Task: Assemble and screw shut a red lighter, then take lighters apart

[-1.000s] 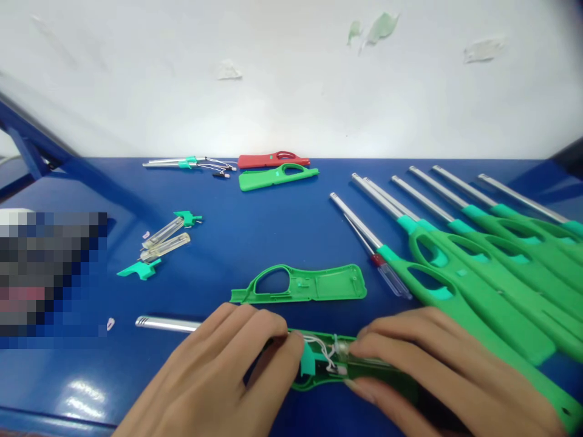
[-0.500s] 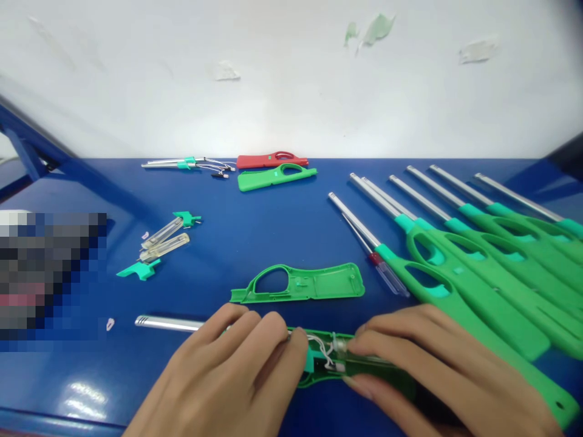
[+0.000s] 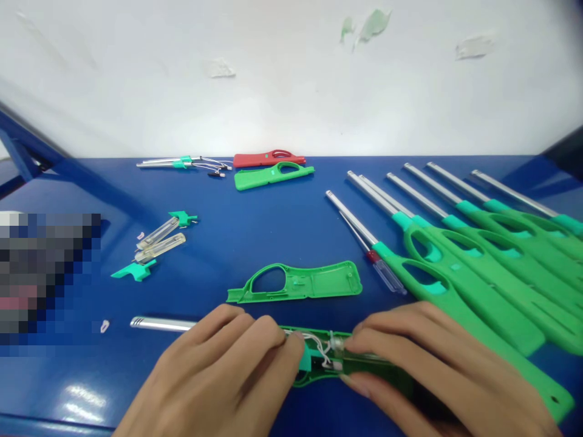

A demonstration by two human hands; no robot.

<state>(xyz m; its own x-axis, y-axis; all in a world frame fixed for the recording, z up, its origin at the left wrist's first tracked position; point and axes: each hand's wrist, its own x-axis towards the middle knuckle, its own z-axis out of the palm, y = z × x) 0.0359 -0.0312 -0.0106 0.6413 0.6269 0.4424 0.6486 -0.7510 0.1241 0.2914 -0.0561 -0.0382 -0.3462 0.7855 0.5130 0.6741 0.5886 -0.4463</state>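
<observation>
An open green lighter shell (image 3: 314, 381) lies at the bottom centre, with white wires (image 3: 322, 346), a teal trigger (image 3: 310, 359) and a clear fuel tank (image 3: 364, 363) in it. From its left end sticks a silver tube (image 3: 161, 324). My left hand (image 3: 218, 370) is closed over the shell's front part, thumb beside the trigger. With thumb and fingers my right hand (image 3: 423, 358) grips the tank end; its palm side is hidden. Just beyond lies an empty green half shell (image 3: 330, 281), inner side up.
Assembled green lighters (image 3: 483, 291) fill the right side, a screwdriver (image 3: 387, 276) beside them. Clear tanks (image 3: 159, 247) and teal triggers (image 3: 136, 271) lie left. Near the wall are red (image 3: 255, 160) and green (image 3: 257, 178) shells and wired tubes (image 3: 168, 164).
The whole view has shifted slightly, so things appear a little further left. Both hands keep nearly the same hold on the open shell and its parts.
</observation>
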